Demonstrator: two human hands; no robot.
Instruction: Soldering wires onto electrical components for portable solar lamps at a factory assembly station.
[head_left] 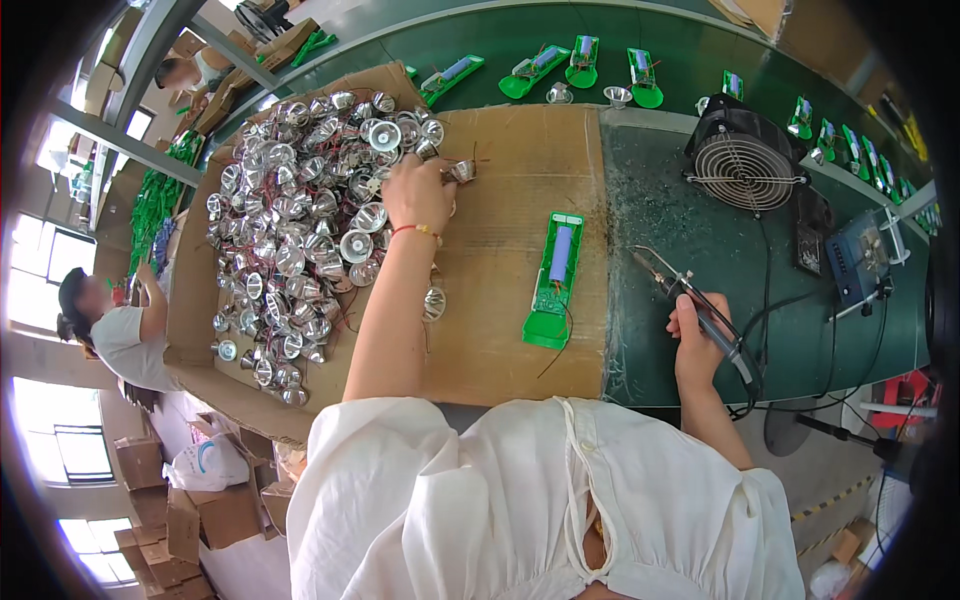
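Silver reflectors (pixel 289 206), upper left: picking step, I guess. Can't tell if my left grip (pixel 415 195) has one; right grip (pixel 697 345) clasps the soldering iron (pixel 717 336). Next probably needs gentle untangling.

Left grip (pixel 415 195) is reaching among silver reflector cups (pixel 290 215) at the right side of an open cardboard box (pixel 188 310). Right grip (pixel 698 345) is holding a soldering iron (pixel 720 340) over the green bench (pixel 650 175); between them, a green casing (pixel 545 325) is lying on a cardboard sheet (pixel 485 350), a black fan (pixel 745 170) standing farther off.
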